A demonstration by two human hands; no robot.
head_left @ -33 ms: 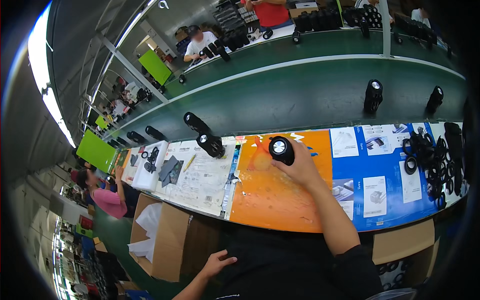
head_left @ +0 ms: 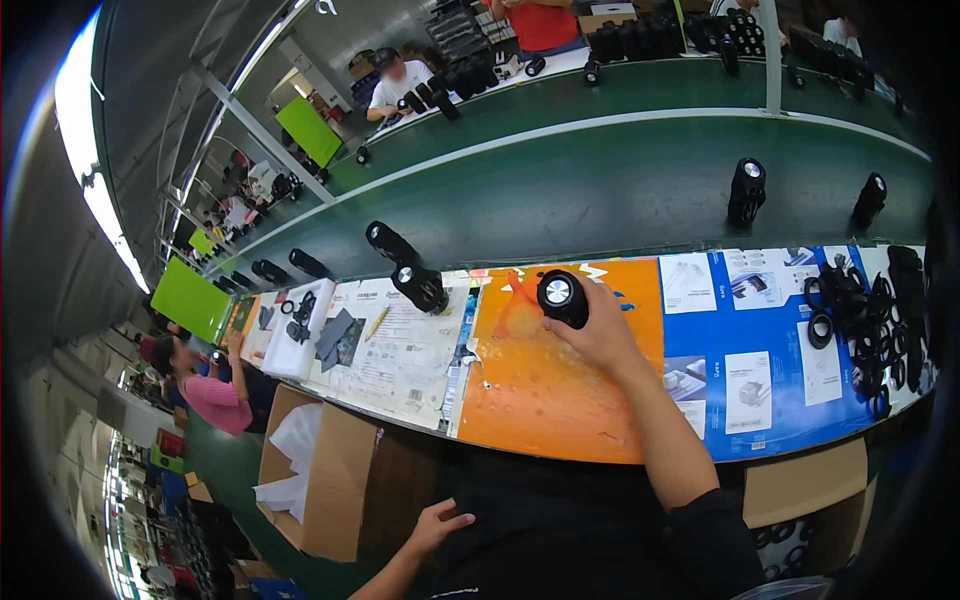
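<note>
Our right hand point(head_left: 603, 330) gripped a black cylinder point(head_left: 562, 300) at the orange sheet's point(head_left: 545, 400) far side, our left hand point(head_left: 437, 526) loosely open off its near side.

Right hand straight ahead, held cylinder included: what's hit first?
The way looks free for the right hand and its black cylinder across the green belt, probably up to the pale rail; depth is unclear, so it may pass above.
</note>
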